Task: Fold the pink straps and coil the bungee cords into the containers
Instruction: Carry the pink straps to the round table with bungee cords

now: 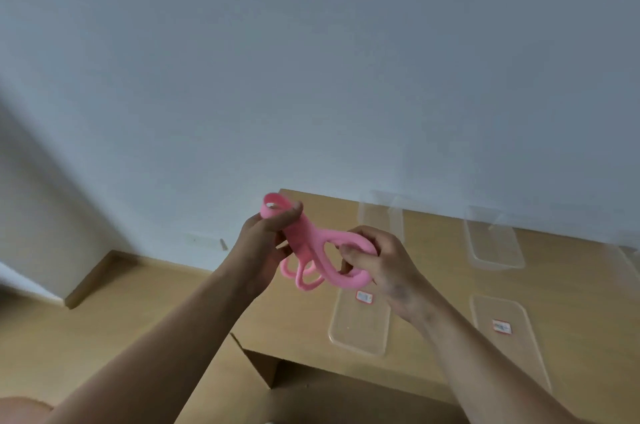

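Cardboard box: an open box (pixel 277 385) sits nearest to me at the bottom of the view, its flaps brown, pushed up against the front of the table.
Table: a light wooden top (pixel 571 285) spreads ahead and to my right, its far edge against the wall.
Floor: wood-toned boards (pixel 114 312) run to my left, meeting a baseboard at the corner.
Near lids: two flat clear lids lie on the table, one (pixel 360 323) just under my right hand, the other (pixel 509 330) further right; each carries a small red-and-white sticker.
Far containers: two clear containers stand near the back of the table, one (pixel 381 215) behind my hands, one (pixel 493 243) to the right. They look blurred, and I cannot tell what is in them.
Wall: plain pale grey-blue (pixel 311 60), filling the upper view.
Pink strap: the strap (pixel 318 243) is in the air above the table's left end, bunched into several loops that hang between my two hands.
Left hand: my left hand (pixel 266 243) is closed around the strap's upper end, a loop poking out above my fingers.
Right hand: my right hand (pixel 377 261) pinches the wide loop at the other end, fingers curled through and around it.
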A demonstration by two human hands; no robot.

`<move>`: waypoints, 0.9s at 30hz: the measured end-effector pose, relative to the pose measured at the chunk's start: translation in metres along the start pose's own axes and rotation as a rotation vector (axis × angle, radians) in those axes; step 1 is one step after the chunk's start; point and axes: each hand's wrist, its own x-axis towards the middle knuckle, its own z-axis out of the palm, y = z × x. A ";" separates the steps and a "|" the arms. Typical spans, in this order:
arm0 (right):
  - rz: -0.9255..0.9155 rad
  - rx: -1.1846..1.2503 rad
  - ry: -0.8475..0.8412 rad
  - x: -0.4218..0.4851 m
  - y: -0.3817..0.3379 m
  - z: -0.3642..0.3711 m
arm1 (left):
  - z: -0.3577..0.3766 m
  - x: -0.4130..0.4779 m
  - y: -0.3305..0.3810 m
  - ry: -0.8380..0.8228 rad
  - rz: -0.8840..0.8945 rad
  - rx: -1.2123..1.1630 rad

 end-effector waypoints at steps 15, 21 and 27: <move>0.491 0.220 0.551 0.028 0.100 -0.044 | -0.006 0.087 -0.029 -0.223 -0.182 0.995; 0.605 0.027 0.653 0.033 0.136 -0.056 | -0.008 0.096 -0.046 -0.157 -0.144 1.176; 0.593 -0.569 0.590 0.035 0.140 -0.056 | -0.009 0.093 -0.023 -0.304 -0.190 1.180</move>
